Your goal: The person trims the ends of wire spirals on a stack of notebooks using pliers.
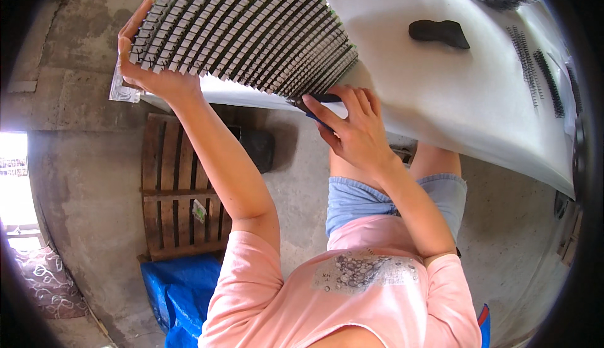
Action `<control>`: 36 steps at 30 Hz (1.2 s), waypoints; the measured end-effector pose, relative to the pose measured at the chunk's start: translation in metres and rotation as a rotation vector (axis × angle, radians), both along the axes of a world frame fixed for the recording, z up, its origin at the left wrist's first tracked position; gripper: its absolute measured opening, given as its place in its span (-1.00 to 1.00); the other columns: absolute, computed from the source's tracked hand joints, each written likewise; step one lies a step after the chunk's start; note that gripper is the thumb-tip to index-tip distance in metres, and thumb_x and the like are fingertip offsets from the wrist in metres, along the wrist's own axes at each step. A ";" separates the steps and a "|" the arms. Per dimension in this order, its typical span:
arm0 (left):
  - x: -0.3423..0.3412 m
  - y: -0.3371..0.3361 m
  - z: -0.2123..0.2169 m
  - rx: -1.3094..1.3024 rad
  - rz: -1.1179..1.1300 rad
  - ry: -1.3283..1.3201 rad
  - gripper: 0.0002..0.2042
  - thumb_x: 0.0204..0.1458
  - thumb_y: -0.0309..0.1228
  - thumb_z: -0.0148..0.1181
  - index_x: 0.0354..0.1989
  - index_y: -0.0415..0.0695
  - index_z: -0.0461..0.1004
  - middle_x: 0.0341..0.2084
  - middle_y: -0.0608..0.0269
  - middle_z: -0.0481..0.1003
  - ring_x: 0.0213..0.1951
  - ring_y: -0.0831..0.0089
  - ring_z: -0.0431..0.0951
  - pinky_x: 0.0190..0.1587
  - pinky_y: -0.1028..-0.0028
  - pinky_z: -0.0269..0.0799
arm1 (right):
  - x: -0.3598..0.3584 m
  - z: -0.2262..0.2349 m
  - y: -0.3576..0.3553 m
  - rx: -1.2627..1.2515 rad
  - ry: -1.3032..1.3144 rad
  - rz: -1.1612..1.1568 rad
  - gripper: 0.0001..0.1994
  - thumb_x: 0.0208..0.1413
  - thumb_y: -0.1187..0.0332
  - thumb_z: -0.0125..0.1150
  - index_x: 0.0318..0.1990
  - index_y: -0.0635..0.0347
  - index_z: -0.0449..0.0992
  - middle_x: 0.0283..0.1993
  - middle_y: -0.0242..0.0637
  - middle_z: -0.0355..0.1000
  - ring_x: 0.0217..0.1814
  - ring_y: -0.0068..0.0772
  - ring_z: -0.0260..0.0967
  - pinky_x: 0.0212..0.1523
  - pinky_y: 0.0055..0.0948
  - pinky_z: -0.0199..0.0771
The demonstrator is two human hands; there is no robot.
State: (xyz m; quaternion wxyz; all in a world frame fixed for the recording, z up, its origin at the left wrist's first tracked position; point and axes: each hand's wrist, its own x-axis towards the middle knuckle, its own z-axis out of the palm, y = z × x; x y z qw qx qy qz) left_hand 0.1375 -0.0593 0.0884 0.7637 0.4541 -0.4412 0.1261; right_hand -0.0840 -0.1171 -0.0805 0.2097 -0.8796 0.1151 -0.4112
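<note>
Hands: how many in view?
2: left hand at the left edge of the gridded panel; right hand on the dark-handled tool by the panel's lower right corner.

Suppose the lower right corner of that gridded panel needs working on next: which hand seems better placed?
Probably the right hand: it holds the dark-handled tool, whose head is at that corner. The left hand supports the panel at its far left side.

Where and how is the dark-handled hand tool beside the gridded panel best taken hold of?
Probably by its dark blue handles, coming from the right, as the right hand does: they spread apart toward that hand, while the head points left at the gridded panel.
</note>
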 end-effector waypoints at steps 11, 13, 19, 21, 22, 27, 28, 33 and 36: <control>-0.003 0.002 0.000 0.003 -0.010 0.014 -0.49 0.12 -0.03 -0.38 -0.17 -0.18 0.43 -0.18 0.08 0.51 -0.27 0.40 0.58 -0.25 0.41 0.61 | -0.006 -0.002 -0.010 -0.157 0.022 -0.135 -0.42 -0.23 0.32 0.32 0.07 -0.37 0.40 -0.01 -0.44 0.26 0.06 -0.51 0.28 0.22 0.02 -0.17; -0.002 0.003 0.001 0.034 -0.004 -0.002 -0.48 0.12 -0.02 -0.38 -0.17 -0.18 0.43 -0.18 0.07 0.51 -0.27 0.41 0.58 -0.26 0.43 0.61 | -0.006 -0.005 -0.013 -0.164 0.011 -0.121 -0.42 -0.21 0.31 0.31 0.08 -0.39 0.39 0.00 -0.46 0.26 0.08 -0.53 0.27 0.24 0.05 -0.20; -0.002 0.002 -0.001 0.024 0.033 -0.080 -0.47 0.14 -0.02 -0.42 -0.17 -0.18 0.42 -0.18 0.07 0.50 -0.26 0.40 0.58 -0.26 0.43 0.62 | 0.000 -0.009 -0.020 -0.274 -0.017 -0.136 -0.46 -0.12 0.33 0.19 0.10 -0.44 0.37 0.04 -0.54 0.25 0.16 -0.56 0.23 0.30 0.14 -0.32; 0.000 0.002 0.001 0.006 -0.009 -0.047 -0.47 0.14 -0.03 -0.43 -0.17 -0.18 0.42 -0.18 0.06 0.51 -0.26 0.41 0.59 -0.27 0.43 0.62 | 0.002 -0.010 -0.022 -0.288 -0.011 -0.142 -0.48 -0.09 0.34 0.15 0.10 -0.45 0.37 0.05 -0.55 0.25 0.18 -0.57 0.22 0.31 0.16 -0.35; 0.001 0.002 0.001 -0.012 -0.054 -0.015 -0.47 0.15 -0.04 -0.44 -0.17 -0.19 0.42 -0.19 0.05 0.51 -0.26 0.41 0.59 -0.27 0.43 0.62 | 0.004 -0.011 -0.023 -0.295 -0.010 -0.142 -0.48 -0.07 0.36 0.11 0.10 -0.46 0.37 0.04 -0.56 0.25 0.18 -0.57 0.21 0.32 0.18 -0.38; -0.007 0.003 -0.002 0.071 0.079 -0.090 -0.52 0.11 -0.02 -0.31 -0.14 -0.10 0.45 -0.09 0.01 0.45 -0.06 0.22 0.49 -0.08 0.24 0.53 | 0.009 -0.010 -0.024 -0.297 0.002 -0.142 -0.50 -0.03 0.38 0.03 0.09 -0.50 0.36 0.02 -0.58 0.25 0.18 -0.59 0.21 0.33 0.21 -0.42; -0.008 0.003 -0.002 0.073 0.115 -0.105 -0.52 0.11 -0.01 -0.31 -0.14 -0.09 0.45 -0.10 0.01 0.46 -0.07 0.22 0.49 -0.09 0.24 0.53 | 0.010 -0.011 -0.024 -0.320 0.003 -0.156 -0.51 -0.03 0.35 0.04 0.08 -0.51 0.37 0.01 -0.58 0.25 0.17 -0.60 0.22 0.34 0.21 -0.41; -0.006 0.004 -0.003 0.061 0.076 -0.092 -0.52 0.13 -0.03 -0.35 -0.11 -0.08 0.43 -0.10 0.02 0.46 -0.08 0.22 0.51 -0.09 0.26 0.54 | 0.015 -0.011 -0.026 -0.336 -0.034 -0.172 -0.57 -0.02 0.29 0.05 0.03 -0.53 0.42 -0.01 -0.59 0.25 0.15 -0.64 0.23 0.34 0.19 -0.39; -0.006 0.005 -0.002 0.086 0.072 -0.080 -0.52 0.14 -0.03 -0.37 -0.11 -0.08 0.43 -0.10 0.02 0.46 -0.09 0.22 0.51 -0.10 0.27 0.54 | 0.016 -0.009 -0.026 -0.366 -0.068 -0.200 -0.59 -0.03 0.28 0.08 0.00 -0.53 0.44 -0.02 -0.60 0.26 0.14 -0.64 0.24 0.35 0.15 -0.37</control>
